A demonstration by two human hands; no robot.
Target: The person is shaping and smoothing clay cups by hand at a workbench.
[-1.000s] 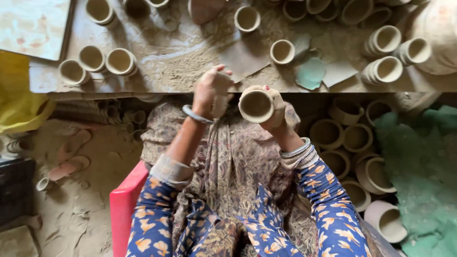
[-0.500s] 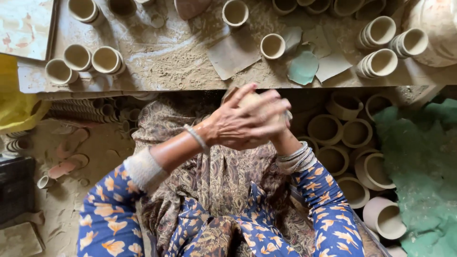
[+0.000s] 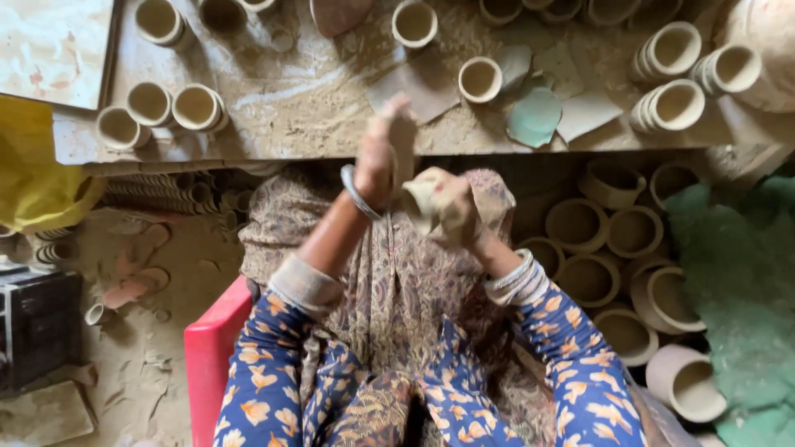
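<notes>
Seated person, head view looking down onto lap & low desk (image 3: 273, 116). Right hand (image 3: 460, 211) wraps around a small unfired clay cup (image 3: 422, 199), fingers closed on its body, mouth of cup tilted toward the left; cup held above the lap, just below the desk's near edge. Left hand (image 3: 383, 149) is raised edge-on just beside the cup, palm flat, fingers straight & together, not gripping anything; whether it touches the cup's rim can't be told, slight blur. Metal bangle (image 3: 358, 194) on left wrist, stacked bangles (image 3: 513, 277) on right wrist. Sleeves blue w/ orange floral print; patterned brown cloth (image 3: 397, 290) over lap. Desk surface dusty, clay-smeared. On it: three cups (image 3: 153, 106) in a cluster at left, a single cup (image 3: 479, 79) near centre, another cup (image 3: 414, 22) further back. Flat scraps lie beside the centre cup: a teal piece (image 3: 534, 117), a grey-brown piece (image 3: 418, 91), a pale piece (image 3: 586, 114). Nested stacks of cups (image 3: 667, 103) lie on their sides at right of desk. On the floor to the person's right, many larger clay pots (image 3: 600, 273), mouths up or tilted, packed close. Green fabric (image 3: 741, 290) at far right. Red seat edge (image 3: 211, 356) under the person, yellow bag (image 3: 37, 170) at left, dark box (image 3: 37, 327) lower left.
</notes>
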